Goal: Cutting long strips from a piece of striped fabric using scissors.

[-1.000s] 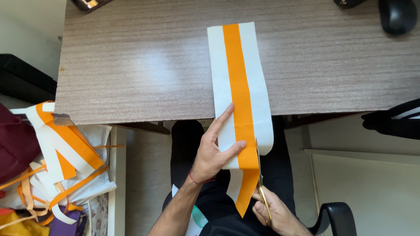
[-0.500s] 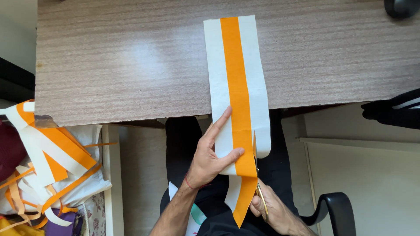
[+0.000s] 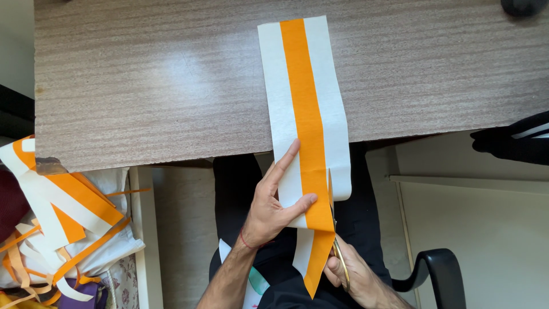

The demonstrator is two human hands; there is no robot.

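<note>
Since the earlier frame, the cut along the boundary between orange and white has advanced toward 12 o'clock, and the scissors (image 3: 338, 252) sit higher in the paper strip (image 3: 306, 114). The strip lies lengthwise on the wooden desk (image 3: 143, 86), its near end overhanging the desk edge toward 6 o'clock. Left hand (image 3: 273, 209) lies flat on the overhang, fingers spread, thumb on the orange band. Right hand (image 3: 357, 280) is closed around the scissor handles at 5 o'clock of the strip. Material appears thin, light, flexible and easily torn or creased; support it flat just beside the cut line. Offcuts (image 3: 63, 212) lie at 9 o'clock.
</note>
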